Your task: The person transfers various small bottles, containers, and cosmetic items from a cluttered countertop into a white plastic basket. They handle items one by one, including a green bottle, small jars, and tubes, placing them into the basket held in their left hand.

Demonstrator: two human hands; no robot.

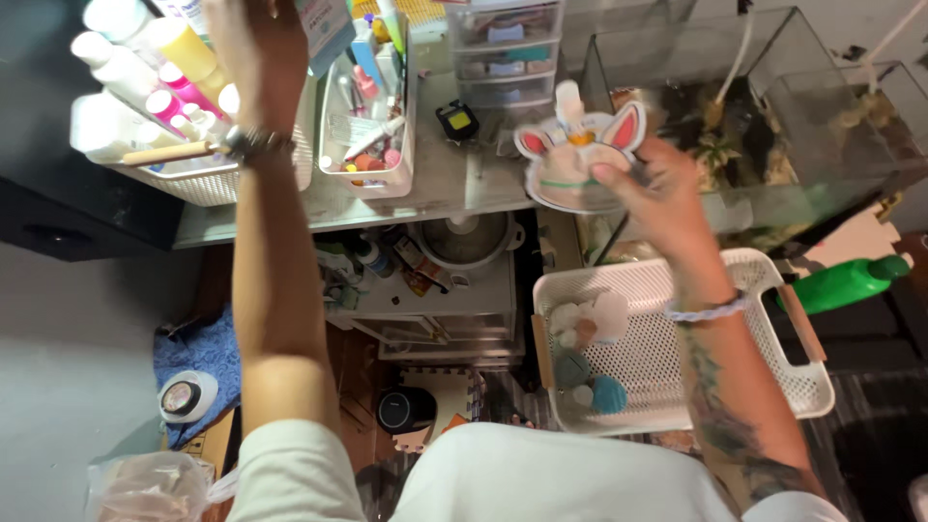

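Note:
My right hand (657, 188) holds a round white case with pink-lined animal ears (577, 159) above the shelf edge, thumb pressed on its front. My left hand (253, 58) reaches up at the top left over a white basket (217, 184) of bottles and tubes; a watch sits on that wrist, and what the fingers touch is cut off by the frame edge. Below my right forearm stands a white perforated basket (667, 358) with wooden handles, holding a few small pale and teal items.
A grey shelf (454, 184) carries a small white bin of tubes (372, 126), a clear drawer unit (505, 48) and glass tanks (735, 106). Below are a rice cooker (466, 242), a green bottle (851, 282), a blue cloth (198, 353) and a plastic bag (145, 486).

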